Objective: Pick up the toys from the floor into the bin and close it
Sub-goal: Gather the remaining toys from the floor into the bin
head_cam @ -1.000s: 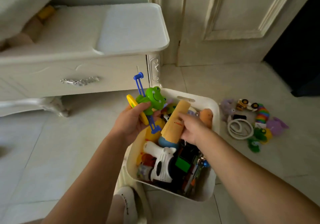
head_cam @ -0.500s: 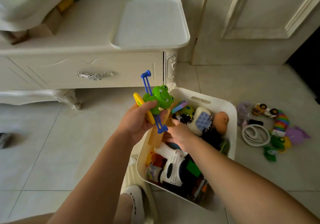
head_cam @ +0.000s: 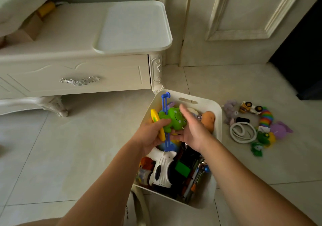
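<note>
Nearest to you, the white plastic bin (head_cam: 218,124) stands open on the pale tiled floor (head_cam: 69,156). Its near end is packed with toys, among them a white and black plastic toy (head_cam: 162,170) and a small green block (head_cam: 182,167).

Over the middle of the bin, your left hand (head_cam: 149,136) grips the green rubber frog toy (head_cam: 175,119). The thumb lies across the frog and the fingers are curled below it. A blue plastic stick (head_cam: 165,103) and a yellow disc (head_cam: 154,115) belong to the same toy. Your right hand (head_cam: 193,133) is released, and its straight fingers lie against the right side of the frog. The frog is above the other toys, at the far left part of the bin. An orange soft toy (head_cam: 208,120) lies in the far right corner.

To the right of the bin, more toys lie on the floor: a white coiled ring (head_cam: 242,133), a rainbow spring toy (head_cam: 265,117), a purple soft toy (head_cam: 280,129), a grey plush toy (head_cam: 230,109), a yellow toy car (head_cam: 250,106) and two small green frogs (head_cam: 263,136).

Far left stands a cream cabinet (head_cam: 104,72) with a silver drawer handle (head_cam: 79,81). On its top lies a flat white plastic lid (head_cam: 134,26).
</note>
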A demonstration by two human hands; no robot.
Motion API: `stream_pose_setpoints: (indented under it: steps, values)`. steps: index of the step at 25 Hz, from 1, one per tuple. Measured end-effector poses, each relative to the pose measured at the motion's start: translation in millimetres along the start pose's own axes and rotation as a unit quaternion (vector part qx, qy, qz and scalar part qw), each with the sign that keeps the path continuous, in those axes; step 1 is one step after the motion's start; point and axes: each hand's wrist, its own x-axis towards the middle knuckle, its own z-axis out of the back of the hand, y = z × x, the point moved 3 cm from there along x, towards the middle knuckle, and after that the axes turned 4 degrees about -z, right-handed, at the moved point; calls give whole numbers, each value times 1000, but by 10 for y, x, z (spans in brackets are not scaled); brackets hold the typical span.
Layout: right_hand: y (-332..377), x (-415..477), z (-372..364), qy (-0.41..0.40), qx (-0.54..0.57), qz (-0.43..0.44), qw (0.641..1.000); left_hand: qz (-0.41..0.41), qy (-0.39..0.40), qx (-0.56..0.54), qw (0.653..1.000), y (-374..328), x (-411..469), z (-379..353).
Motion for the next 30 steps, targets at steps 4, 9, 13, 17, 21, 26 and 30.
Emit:
stream_pose_setpoints:
  steps: [4, 9, 13, 17, 21, 26, 30]
  values:
    - [-37, 47, 433, -162, 6, 63, 985, -80, -134, 385, 910, 103, 198, -33]
    - [-168, 131, 357, -161, -113, 34, 980, -136, -129, 583, 791, 301, 257, 29]
    - [-160, 170, 287, -235, -320, 100, 912, -118, -121, 711, 683, 286, 273, 109]
    - [-188, 114, 222, -210, -487, 178, 829, -75, -97, 777, 617, 303, 266, 182]
    - [-240, 136, 224, -165, -584, 133, 784, -13, -89, 780, 619, 341, 225, 187]
    - [-342, -12, 165, -131, -627, 184, 745, -30, -141, 695, 704, 172, 181, 112]
    - [97, -316, 350, -239, -458, 261, 816, -144, -146, 603, 771, -14, 222, -272]
